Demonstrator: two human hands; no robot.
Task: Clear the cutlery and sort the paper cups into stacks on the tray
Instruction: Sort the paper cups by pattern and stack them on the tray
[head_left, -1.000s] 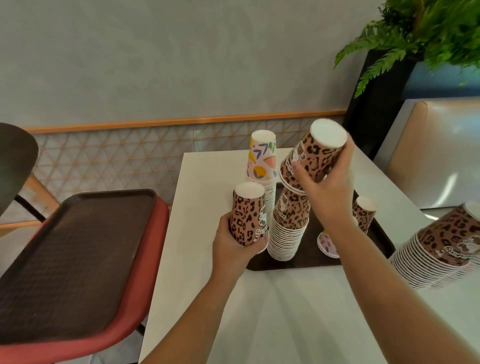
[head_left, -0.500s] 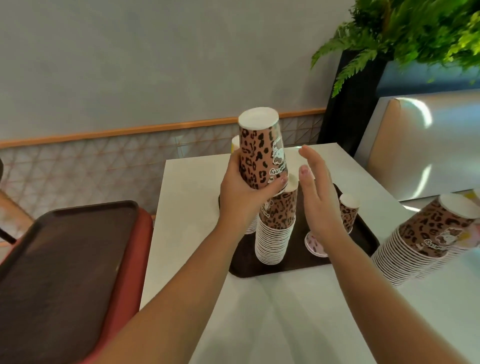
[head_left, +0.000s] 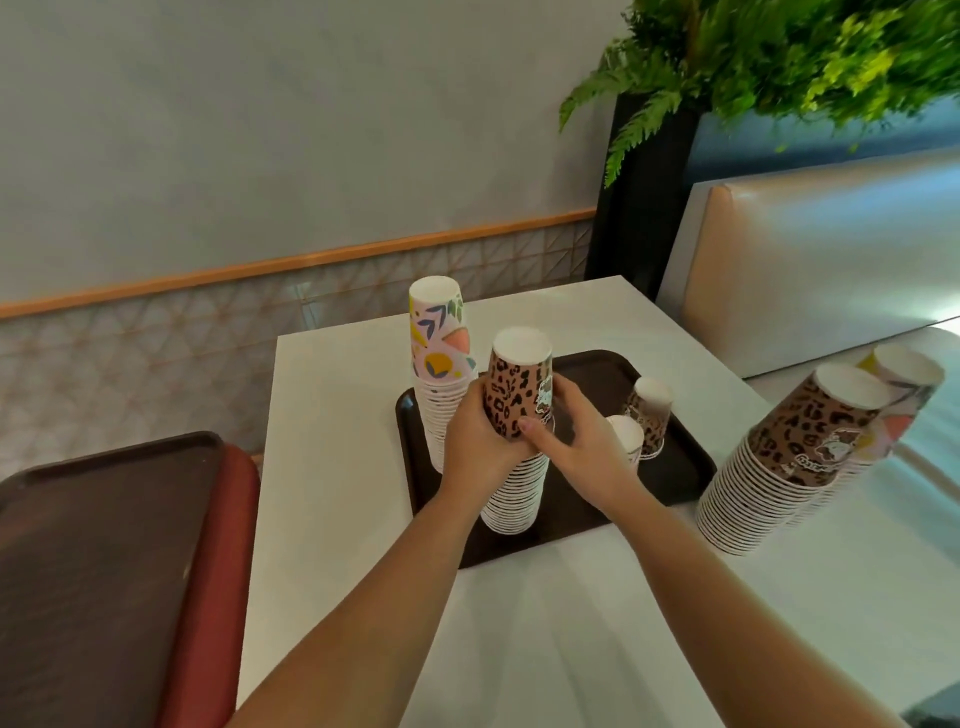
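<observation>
A: On the white table (head_left: 337, 467), dark plastic tray (head_left: 670, 467), ribbed base. Change since half a second ago?

B: Leopard cup, then held high, now seated on the leopard stack (head_left: 514, 493). Left hand (head_left: 475, 441) grips the top cup (head_left: 519, 384); right hand (head_left: 582, 441) also curled round it, steadying.

A: Meaning?

B: One more cup sorted, I judge. Floral stack (head_left: 439, 374) just behind. Two small loose cups (head_left: 649, 415) remain on the tray. Paper, tapered, rolled rims; no cutlery visible.
</observation>
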